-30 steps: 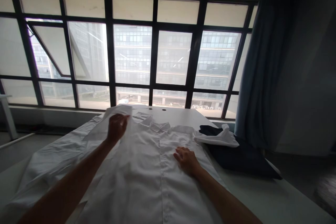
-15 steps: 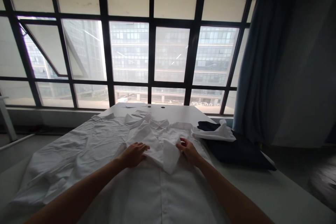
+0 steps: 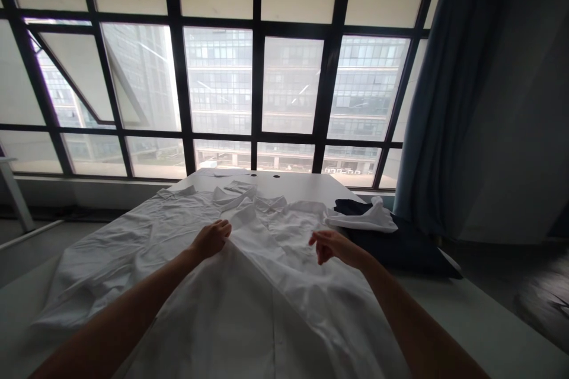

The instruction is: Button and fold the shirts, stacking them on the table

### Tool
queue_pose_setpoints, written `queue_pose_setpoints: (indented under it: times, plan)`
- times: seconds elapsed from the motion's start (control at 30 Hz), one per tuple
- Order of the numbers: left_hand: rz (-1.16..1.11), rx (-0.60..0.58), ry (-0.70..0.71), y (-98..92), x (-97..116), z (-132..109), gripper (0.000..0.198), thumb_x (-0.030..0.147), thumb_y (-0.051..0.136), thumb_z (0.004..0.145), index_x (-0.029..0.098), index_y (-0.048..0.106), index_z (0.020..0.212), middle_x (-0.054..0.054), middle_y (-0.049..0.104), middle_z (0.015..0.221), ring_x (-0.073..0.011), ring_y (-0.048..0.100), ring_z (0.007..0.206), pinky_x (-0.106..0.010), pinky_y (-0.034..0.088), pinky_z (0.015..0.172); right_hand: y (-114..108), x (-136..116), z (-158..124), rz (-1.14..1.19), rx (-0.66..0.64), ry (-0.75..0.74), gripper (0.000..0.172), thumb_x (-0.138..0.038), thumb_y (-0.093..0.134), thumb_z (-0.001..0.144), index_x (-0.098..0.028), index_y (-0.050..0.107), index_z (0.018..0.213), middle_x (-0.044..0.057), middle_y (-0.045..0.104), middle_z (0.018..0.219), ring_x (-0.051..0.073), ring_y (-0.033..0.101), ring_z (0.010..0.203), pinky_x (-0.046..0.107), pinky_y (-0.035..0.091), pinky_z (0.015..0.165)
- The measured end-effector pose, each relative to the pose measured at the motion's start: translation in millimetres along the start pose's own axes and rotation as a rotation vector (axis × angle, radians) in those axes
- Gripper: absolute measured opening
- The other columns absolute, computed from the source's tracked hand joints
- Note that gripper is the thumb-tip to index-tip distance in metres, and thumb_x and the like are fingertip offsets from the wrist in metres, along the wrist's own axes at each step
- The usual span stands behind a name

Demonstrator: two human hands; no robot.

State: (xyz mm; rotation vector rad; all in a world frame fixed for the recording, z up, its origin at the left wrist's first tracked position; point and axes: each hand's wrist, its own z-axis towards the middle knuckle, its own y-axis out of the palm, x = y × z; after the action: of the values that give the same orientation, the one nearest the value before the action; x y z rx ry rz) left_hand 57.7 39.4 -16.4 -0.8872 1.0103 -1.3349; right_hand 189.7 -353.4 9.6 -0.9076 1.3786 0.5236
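Several white shirts lie spread over one another on the table. My left hand (image 3: 212, 238) is closed on the edge of the top white shirt (image 3: 249, 302), whose fabric rises in a slanting fold from the fingers. To the right, my right hand (image 3: 331, 247) hovers over the same shirt with bent fingers; nothing can be made out between them. Beyond both hands lies a shirt collar (image 3: 270, 204). More white shirts (image 3: 111, 254) lie rumpled on the left side, partly under my left forearm.
Dark folded cloth (image 3: 400, 249) lies on the right of the white table (image 3: 480, 314), with a white cloth piece (image 3: 364, 219) on top. Windows stand behind the table, and a blue curtain (image 3: 438, 118) hangs at the right.
My left hand has moved up and left, lifting the shirt's edge. My right hand has come away from the white flap and moved slightly right. The raised flap in the middle no longer shows.
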Motion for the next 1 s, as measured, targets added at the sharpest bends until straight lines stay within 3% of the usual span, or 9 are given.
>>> queue_pose_setpoints:
  times: [0.17,0.37,0.47,0.57,0.77,0.9,1.0]
  plan:
    - [0.002,-0.071,-0.059,6.2,-12,-4,0.022,-0.001,0.048,0.077,0.020,0.052,0.083,-0.007,0.065,0.096,-0.0233,0.063,0.093,-0.034,0.048,0.078,38,4,5,-0.444,-0.262,0.392,0.069,-0.079,0.080,0.075,-0.012,0.063,0.072,0.009,0.065,0.068,0.019,0.064,0.056,0.020,0.048,0.048]
    - [0.003,-0.084,-0.096,13.2,-19,-6,0.021,0.002,0.050,0.081,0.019,0.058,0.090,-0.008,0.065,0.100,-0.0241,0.062,0.099,-0.033,0.049,0.083,85,-14,1,-0.455,-0.357,0.349,0.039,-0.045,0.074,0.094,-0.013,0.064,0.074,0.001,0.062,0.068,0.012,0.059,0.054,0.015,0.047,0.049]
    - [0.033,-0.066,-0.102,16.3,-21,-4,0.023,0.004,0.049,0.087,0.018,0.063,0.099,-0.010,0.066,0.110,-0.0252,0.061,0.108,-0.035,0.049,0.091,94,-18,2,-0.388,-0.384,0.318,0.027,-0.032,0.067,0.098,-0.013,0.064,0.079,-0.001,0.061,0.070,0.010,0.056,0.054,0.016,0.047,0.051]
    - [0.053,-0.074,-0.149,19.2,-25,-1,0.025,0.010,0.046,0.094,0.018,0.065,0.108,-0.011,0.065,0.117,-0.0269,0.060,0.114,-0.038,0.049,0.094,94,-19,3,-0.432,-0.337,0.247,0.020,-0.032,0.072,0.094,-0.013,0.068,0.092,0.001,0.065,0.083,0.013,0.060,0.064,0.017,0.045,0.055]
    - [0.040,-0.122,-0.320,24.2,-33,3,0.028,0.012,0.039,0.099,0.014,0.063,0.113,-0.013,0.064,0.119,-0.0273,0.068,0.103,-0.036,0.052,0.084,100,-10,5,-0.533,-0.233,0.104,0.053,-0.043,0.089,0.079,-0.013,0.066,0.117,0.004,0.065,0.105,0.020,0.062,0.091,0.022,0.046,0.071]
    - [0.035,-0.111,-0.410,26.7,-37,4,0.030,0.010,0.036,0.099,0.014,0.062,0.112,-0.014,0.063,0.121,-0.0256,0.069,0.101,-0.035,0.052,0.085,110,3,10,-0.283,-0.203,0.028,0.061,-0.052,0.089,0.076,-0.013,0.064,0.116,0.007,0.062,0.111,0.023,0.059,0.102,0.027,0.047,0.083]
    - [0.039,-0.111,-0.444,26.7,-38,4,0.031,0.007,0.035,0.097,0.015,0.062,0.110,-0.014,0.064,0.120,-0.0250,0.069,0.102,-0.036,0.053,0.087,116,13,16,0.011,-0.222,0.020,0.086,-0.059,0.095,0.064,-0.015,0.055,0.126,0.007,0.059,0.114,0.023,0.057,0.105,0.028,0.047,0.087]
